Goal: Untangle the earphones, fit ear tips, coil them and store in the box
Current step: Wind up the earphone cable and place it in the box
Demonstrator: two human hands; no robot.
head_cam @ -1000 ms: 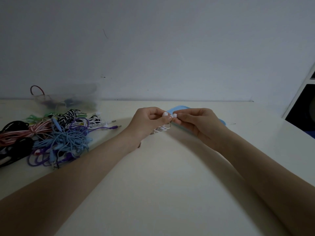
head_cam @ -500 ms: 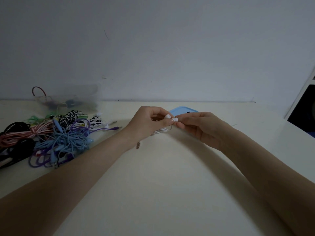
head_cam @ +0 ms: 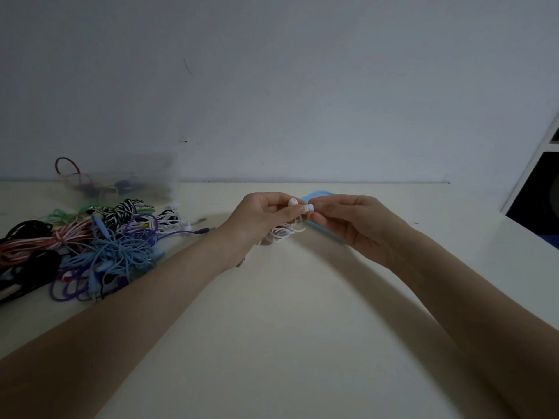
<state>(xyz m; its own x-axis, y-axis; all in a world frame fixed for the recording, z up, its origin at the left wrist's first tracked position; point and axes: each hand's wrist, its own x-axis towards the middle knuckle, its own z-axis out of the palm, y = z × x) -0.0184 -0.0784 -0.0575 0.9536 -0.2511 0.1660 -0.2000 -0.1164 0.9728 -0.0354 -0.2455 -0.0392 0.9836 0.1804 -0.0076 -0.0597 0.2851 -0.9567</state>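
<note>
My left hand (head_cam: 263, 218) holds a pair of white earphones (head_cam: 284, 230); the bunched cord hangs under the fingers and one white earbud (head_cam: 292, 202) sticks up above them. My right hand (head_cam: 355, 220) pinches a small white ear tip (head_cam: 309, 208) and holds it against the earbud end at my left fingertips. Both hands hover just above the cream table (head_cam: 287, 328). A clear plastic box (head_cam: 121, 179) with a few cords inside stands at the back left by the wall.
A tangled heap of coloured earphones (head_cam: 99, 246), blue, purple, red-striped, black and zebra-patterned, lies at the left. A light blue lid (head_cam: 317, 196) lies flat behind my hands. A white shelf unit (head_cam: 535, 176) stands at the right edge.
Both hands stay together at the table's middle. The left fingers have shifted, so one white earbud now shows above them, and the ear tip sits between both sets of fingertips.
</note>
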